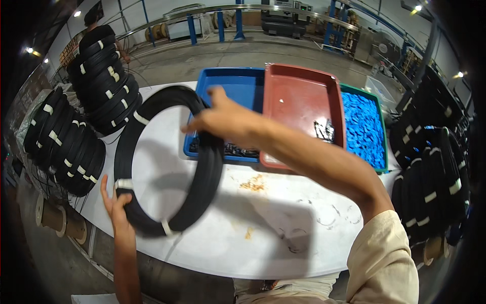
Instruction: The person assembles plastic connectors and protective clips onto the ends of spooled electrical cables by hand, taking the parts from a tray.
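Note:
A large coil of black cable (132,147), bound with several white tape bands, is held tilted over the white table. My right hand (225,117) reaches across and grips its upper right side, slightly smeared by motion. At the coil's lower left edge is my left hand (119,206), its thumb against the cable near a white band and one finger stretched up along the outside. Just behind the coil lies a blue tray (230,76) with small black pieces at its near end, partly hidden by the coil and my right hand.
A red tray (304,96) holds a few black pieces; beside it, a green tray (383,137) holds many blue pieces. Stacked black coils (63,144) stand at left, with more coils (430,187) at right. Wooden spools (50,215) sit below the table (283,218). A person (96,33) stands at far left.

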{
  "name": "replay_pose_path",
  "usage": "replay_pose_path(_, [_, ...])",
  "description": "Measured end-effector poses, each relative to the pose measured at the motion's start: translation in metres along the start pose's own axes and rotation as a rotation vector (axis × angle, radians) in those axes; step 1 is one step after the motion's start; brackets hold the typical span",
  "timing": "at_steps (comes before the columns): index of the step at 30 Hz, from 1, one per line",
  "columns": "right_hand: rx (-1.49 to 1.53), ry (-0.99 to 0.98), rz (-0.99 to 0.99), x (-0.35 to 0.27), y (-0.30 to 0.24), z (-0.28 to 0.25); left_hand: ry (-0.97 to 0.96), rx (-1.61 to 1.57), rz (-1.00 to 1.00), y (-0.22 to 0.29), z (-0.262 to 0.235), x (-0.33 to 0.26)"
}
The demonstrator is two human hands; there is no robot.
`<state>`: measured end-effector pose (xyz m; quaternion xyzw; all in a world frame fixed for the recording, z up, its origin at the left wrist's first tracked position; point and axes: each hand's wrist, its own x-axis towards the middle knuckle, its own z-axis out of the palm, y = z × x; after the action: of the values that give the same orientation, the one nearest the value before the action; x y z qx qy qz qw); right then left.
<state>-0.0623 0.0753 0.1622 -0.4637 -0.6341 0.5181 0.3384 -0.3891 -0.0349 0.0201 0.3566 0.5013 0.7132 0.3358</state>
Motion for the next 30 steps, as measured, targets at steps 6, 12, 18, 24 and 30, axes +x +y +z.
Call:
replay_pose_path(6, [0.175, -0.16, 0.252, -0.213, 0.092, -0.038, -0.312, 0.14, -0.036, 0.033, 0.025, -0.107])
replay_pose_path(12, [0.687, 0.013, 0.623, -0.36, 0.144, -0.043, -0.754, 0.106, -0.3, 0.008, 0.079, -0.151])
replay_pose_path(18, [0.941, 0.29, 0.576, -0.456, 0.175, -0.028, -1.153, 0.214, -0.312, -0.014, 0.157, -0.158])
replay_pose_path(24, [1.092, 0.363, 0.439, -0.497, 0.187, 0.019, -1.394, 0.15, -0.357, -0.057, 0.24, -0.157])
replay_pose_path(30, [1.024, 0.092, 0.577, -0.5, 0.193, 0.035, -1.582, 0.171, -0.273, -0.07, 0.279, -0.142])
